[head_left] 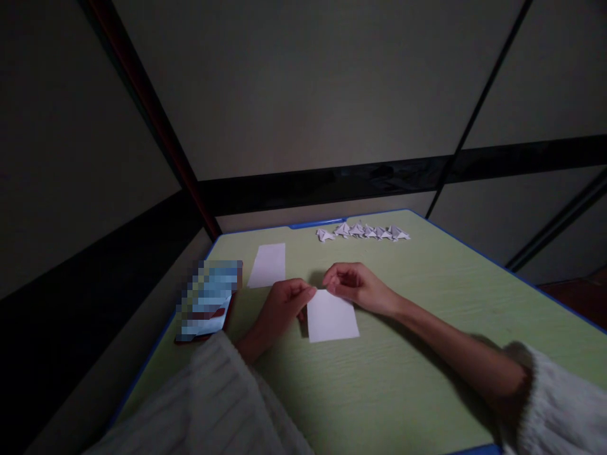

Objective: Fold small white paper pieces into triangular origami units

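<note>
A small, nearly square sheet of white paper (332, 319) is held in front of me, just over the table. My left hand (288, 302) pinches its upper left corner, thumb on top and the other fingers partly hidden behind. At the upper edge, toward the right, my right hand (353, 287) grips the paper between thumb and curled fingers. No fold shows on the side of the sheet facing me.
The pale green table (427, 354) has a blue rim. Another white sheet (268, 265) lies at the back left, beside a red-edged device with a blurred screen (208, 306). Several folded white paper figures (370, 232) stand in a row near the far edge, before a wall panel (322, 95).
</note>
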{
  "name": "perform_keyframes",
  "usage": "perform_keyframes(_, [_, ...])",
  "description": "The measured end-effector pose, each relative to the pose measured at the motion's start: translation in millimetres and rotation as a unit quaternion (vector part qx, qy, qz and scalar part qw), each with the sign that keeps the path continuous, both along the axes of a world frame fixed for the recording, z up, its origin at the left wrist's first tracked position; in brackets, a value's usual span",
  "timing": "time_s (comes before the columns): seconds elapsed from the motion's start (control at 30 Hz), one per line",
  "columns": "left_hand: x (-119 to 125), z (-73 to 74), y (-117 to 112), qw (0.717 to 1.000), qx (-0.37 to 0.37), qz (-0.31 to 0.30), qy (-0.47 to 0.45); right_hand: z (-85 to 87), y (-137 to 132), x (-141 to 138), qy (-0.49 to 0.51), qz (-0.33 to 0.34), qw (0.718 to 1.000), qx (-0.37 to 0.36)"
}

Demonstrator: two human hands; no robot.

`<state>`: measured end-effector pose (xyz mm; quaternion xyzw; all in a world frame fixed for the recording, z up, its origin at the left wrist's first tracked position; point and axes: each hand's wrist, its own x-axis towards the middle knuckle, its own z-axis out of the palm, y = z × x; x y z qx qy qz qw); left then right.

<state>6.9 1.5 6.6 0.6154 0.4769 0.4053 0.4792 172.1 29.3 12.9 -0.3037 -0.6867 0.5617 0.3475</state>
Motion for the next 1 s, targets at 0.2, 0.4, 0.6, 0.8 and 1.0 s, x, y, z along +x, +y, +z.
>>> perform_keyframes(0.2, [2,-3.0,-4,0.998,0.041,0.01,0.043,-2.6,-8,-7,-0.074,0.024,0.996,0.051])
perform_keyframes(0.4, [-1,-3.0,-5,0.99,0.088,0.012,0.107,-1.4,-10,-7,-0.128,0.026,0.988,0.088])
perform_keyframes(0.6, [-6,-1.8,0,0.982,0.114,0.073,0.134,1.0,1,3,-0.134,0.031,0.988,0.071])
perform_keyframes(0.8, [-13,0.8,3,0.971,0.126,0.151,0.136,-2.0,15,17,-0.1,0.02,0.994,0.045])
perform_keyframes(1.0, [-23,2.6,5,0.968,0.054,0.242,0.025,-2.3,19,19,-0.021,-0.098,0.987,0.127])
